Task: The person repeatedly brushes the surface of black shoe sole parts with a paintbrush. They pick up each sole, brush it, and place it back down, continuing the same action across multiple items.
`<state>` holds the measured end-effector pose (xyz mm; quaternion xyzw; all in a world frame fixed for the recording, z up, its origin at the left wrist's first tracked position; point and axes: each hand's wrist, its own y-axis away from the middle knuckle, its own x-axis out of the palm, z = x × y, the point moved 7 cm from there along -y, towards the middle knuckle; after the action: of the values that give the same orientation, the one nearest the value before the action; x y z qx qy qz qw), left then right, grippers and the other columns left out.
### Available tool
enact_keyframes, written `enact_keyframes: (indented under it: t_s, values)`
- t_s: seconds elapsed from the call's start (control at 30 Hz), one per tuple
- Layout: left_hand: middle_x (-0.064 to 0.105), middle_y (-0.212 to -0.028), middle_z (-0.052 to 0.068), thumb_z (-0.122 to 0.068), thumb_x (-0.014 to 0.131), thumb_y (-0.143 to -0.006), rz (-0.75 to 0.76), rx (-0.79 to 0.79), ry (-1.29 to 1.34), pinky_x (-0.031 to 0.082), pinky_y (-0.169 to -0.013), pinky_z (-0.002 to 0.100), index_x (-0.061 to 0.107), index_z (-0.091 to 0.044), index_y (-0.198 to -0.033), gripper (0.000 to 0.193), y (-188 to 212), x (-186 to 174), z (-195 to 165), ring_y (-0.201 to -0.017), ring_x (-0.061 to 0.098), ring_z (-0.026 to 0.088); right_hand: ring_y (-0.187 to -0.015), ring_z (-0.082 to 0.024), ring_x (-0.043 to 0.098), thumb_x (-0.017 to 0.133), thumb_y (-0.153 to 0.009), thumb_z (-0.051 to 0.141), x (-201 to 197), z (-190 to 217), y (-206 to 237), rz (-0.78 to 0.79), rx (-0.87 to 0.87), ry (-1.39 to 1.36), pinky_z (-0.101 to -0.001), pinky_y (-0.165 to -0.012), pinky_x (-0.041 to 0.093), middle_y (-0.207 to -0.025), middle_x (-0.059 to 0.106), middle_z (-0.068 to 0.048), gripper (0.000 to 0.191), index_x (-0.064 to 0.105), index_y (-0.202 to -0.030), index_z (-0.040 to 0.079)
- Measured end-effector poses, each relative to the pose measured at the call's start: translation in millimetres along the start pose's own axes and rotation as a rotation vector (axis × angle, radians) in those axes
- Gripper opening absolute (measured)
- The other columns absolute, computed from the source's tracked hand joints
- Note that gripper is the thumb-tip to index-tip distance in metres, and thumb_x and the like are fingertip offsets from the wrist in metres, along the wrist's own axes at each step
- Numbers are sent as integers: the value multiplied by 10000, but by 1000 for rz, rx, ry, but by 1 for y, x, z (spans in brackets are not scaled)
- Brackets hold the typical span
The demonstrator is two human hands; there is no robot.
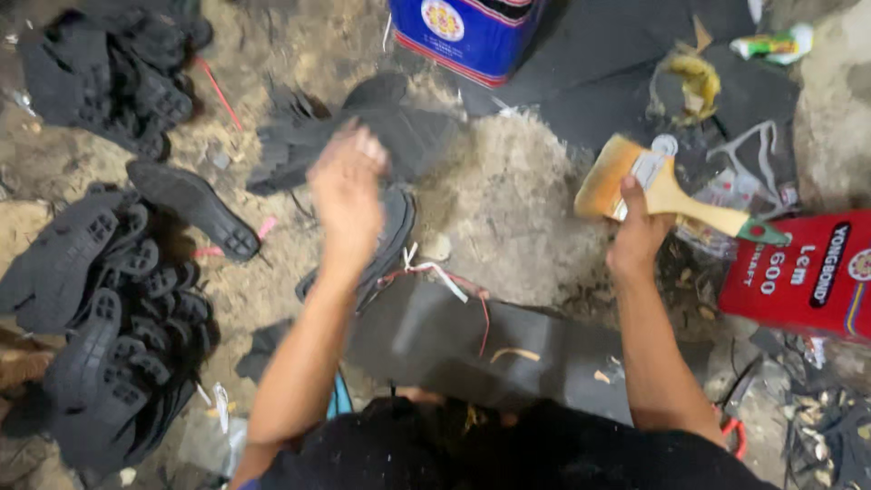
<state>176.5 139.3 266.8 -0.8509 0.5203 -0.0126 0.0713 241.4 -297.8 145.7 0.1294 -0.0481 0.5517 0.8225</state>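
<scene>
The right hand [638, 238] grips a wide wooden brush [667, 191] by its handle, just beside a red glue tin [798, 272]. The left hand [347, 195], blurred and spread open, hovers over black shoe soles [399, 136] lying on the floor [517, 209]; more soles [100, 308] are piled at the left.

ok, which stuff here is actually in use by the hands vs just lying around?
In use:
- left hand, blurred, over a flat black sole piece
- right hand gripping a wide wooden-handled brush
- red glue tin beside the brush

Lying about:
- piles of black treaded soles
- blue tin
- banana peel
- dark sheet across the ground
</scene>
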Motion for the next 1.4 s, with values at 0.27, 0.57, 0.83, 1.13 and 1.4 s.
enact_keyframes:
  t_s: [0.27, 0.57, 0.83, 1.13, 1.4]
  values:
    - [569, -1436, 247, -66, 595, -910, -854, 958, -573, 387, -1156, 499, 577, 53, -1367, 472, 82, -85, -87, -1361, 534, 395, -1072, -150, 667, 792, -1013, 162, 0, 8, -12, 18, -160, -87, -295, -739, 565, -1286, 654, -67, 552, 506, -1471, 44]
    - [594, -1506, 170, 17, 489, -929, 730, 200, -380, 436, -1231, 417, 595, -107, -1446, 542, 153, 115, 130, -1422, 549, 336, -809, -163, 666, 763, -995, 169, 19, 22, 7, 37, -107, -8, -306, -531, 500, -1089, 680, -58, 433, 569, -1354, 25]
    - [581, -1188, 147, -26, 489, -1073, -15, -426, 350, 479, -783, 404, 427, -79, -1517, 452, 176, 88, 172, -1141, 664, 341, -733, -156, 642, 740, -945, 198, 27, -27, 21, 45, 17, 185, -311, -522, 481, -1030, 690, -42, 384, 585, -1269, 65]
    - [649, -1057, 83, 4, 462, -1027, 190, -795, 424, 646, -818, 339, 513, 48, -1268, 250, 202, 65, 270, -962, 745, 282, -718, -252, 635, 740, -881, 225, 150, -61, 118, 1104, -328, 696, -384, -659, 534, -837, 641, -109, 255, 665, -1069, 71]
    - [626, -1078, 130, -11, 486, -1045, 144, -721, 480, 653, -845, 356, 500, 106, -1304, 285, 207, 69, 268, -973, 764, 292, -760, -370, 699, 734, -974, 337, 144, -25, -17, 474, -726, 1094, -452, -673, 540, -897, 726, -201, 312, 722, -998, 27]
